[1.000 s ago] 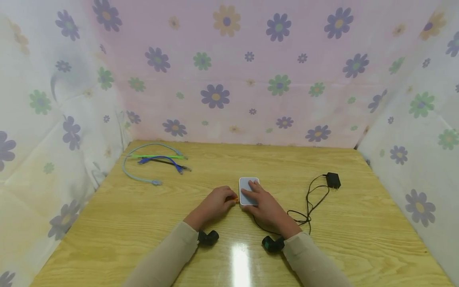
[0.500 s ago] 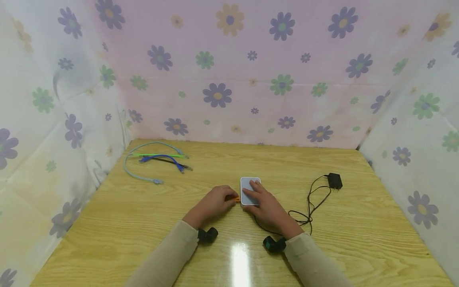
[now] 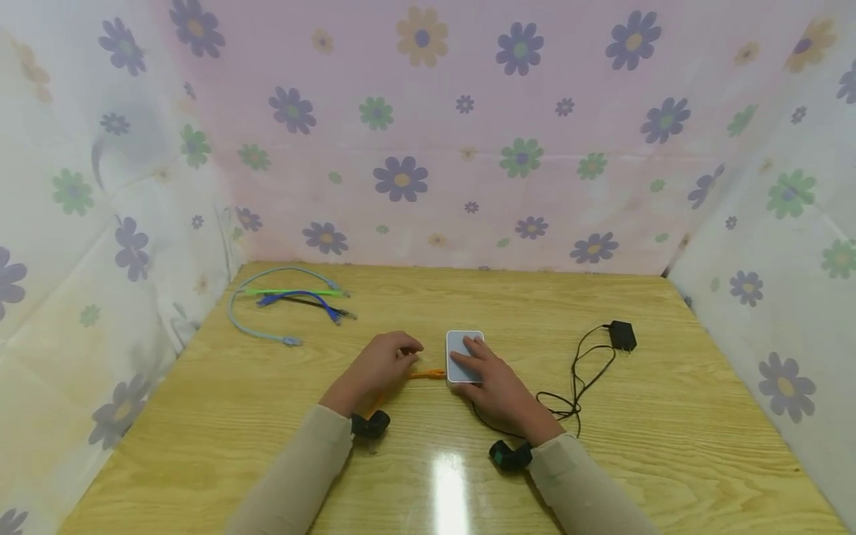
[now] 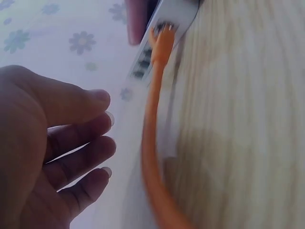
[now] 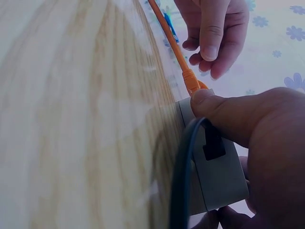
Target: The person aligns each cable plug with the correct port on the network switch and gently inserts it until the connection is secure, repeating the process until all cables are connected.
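Looks like the plug-in step: the orange cable (image 3: 428, 374) ends in the side port of the box (image 3: 457, 342), which sits mid-table and is clamped between thumb and fingers of the right hand (image 3: 498, 383); the left hand (image 3: 380, 362) is apart from the cable, fingers loosely bent, holding nothing. Next likely calls for a seating check. No containers, only that occupied port.

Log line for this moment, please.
left hand: apart from orange cable | right hand: holds box | orange cable: plug in box port | other cables: back left | adapter: right
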`<state>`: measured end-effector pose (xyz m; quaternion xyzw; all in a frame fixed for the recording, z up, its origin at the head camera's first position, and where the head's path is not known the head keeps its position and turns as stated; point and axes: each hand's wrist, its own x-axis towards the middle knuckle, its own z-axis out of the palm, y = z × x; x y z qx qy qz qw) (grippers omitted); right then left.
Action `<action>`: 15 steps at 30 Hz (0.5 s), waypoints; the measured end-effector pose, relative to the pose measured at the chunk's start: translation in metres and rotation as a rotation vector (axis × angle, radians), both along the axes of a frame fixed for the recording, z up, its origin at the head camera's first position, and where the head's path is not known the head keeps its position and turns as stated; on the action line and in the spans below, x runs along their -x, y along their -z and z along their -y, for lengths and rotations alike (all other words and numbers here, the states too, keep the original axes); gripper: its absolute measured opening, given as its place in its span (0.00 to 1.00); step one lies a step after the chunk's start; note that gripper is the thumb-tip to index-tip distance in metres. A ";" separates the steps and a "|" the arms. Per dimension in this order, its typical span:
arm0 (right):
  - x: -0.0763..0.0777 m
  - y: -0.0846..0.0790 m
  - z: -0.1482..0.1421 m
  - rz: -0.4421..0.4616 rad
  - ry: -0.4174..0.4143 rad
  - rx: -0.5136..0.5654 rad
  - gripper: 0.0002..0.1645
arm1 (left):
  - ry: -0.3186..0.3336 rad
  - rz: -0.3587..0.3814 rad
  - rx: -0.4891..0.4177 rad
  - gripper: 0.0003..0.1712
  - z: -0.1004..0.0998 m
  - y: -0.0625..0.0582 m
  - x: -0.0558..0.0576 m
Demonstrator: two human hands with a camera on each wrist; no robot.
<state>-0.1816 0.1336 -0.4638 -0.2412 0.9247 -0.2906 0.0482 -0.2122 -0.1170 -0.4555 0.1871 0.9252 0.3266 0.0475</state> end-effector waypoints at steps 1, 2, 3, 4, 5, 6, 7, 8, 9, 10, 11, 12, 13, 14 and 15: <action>0.000 0.000 0.000 0.001 -0.001 0.000 0.35 | -0.009 0.005 0.003 0.12 0.003 -0.001 0.001; 0.000 0.000 0.000 -0.001 -0.003 0.004 0.35 | -0.019 0.013 0.006 0.12 0.006 -0.002 0.002; 0.000 0.000 0.000 -0.001 -0.005 0.007 0.35 | -0.024 0.011 0.008 0.12 0.009 -0.003 0.003; 0.000 0.001 0.000 -0.006 -0.007 0.008 0.35 | -0.027 0.008 0.011 0.12 0.012 -0.005 0.004; 0.000 0.001 0.000 -0.007 -0.008 0.010 0.35 | -0.034 0.005 0.015 0.12 0.015 -0.006 0.005; 0.000 0.000 0.000 -0.008 -0.009 0.010 0.35 | -0.039 0.003 0.015 0.12 0.018 -0.008 0.005; 0.000 0.000 0.000 -0.010 -0.010 0.010 0.35 | -0.041 -0.005 0.020 0.13 0.021 -0.009 0.007; 0.000 0.001 0.000 -0.012 -0.010 0.008 0.35 | -0.044 -0.011 0.024 0.13 0.023 -0.011 0.008; 0.000 0.001 0.000 -0.015 -0.010 0.004 0.36 | -0.041 -0.020 0.033 0.13 0.026 -0.011 0.009; 0.000 0.001 0.000 -0.016 -0.008 0.001 0.36 | -0.043 -0.023 0.041 0.13 0.028 -0.011 0.010; 0.000 0.001 0.000 -0.015 -0.007 0.002 0.36 | -0.047 -0.025 0.045 0.13 0.030 -0.012 0.010; 0.000 0.001 0.000 -0.016 -0.007 0.003 0.36 | -0.048 -0.028 0.047 0.13 0.032 -0.012 0.011; 0.000 0.001 -0.001 -0.014 -0.005 0.005 0.36 | -0.047 -0.034 0.052 0.14 0.035 -0.012 0.012; 0.000 0.001 -0.001 -0.013 -0.004 0.006 0.36 | -0.046 -0.040 0.052 0.14 0.037 -0.013 0.012; 0.000 0.001 -0.001 -0.012 -0.002 0.008 0.36 | -0.046 -0.048 0.056 0.14 0.039 -0.012 0.013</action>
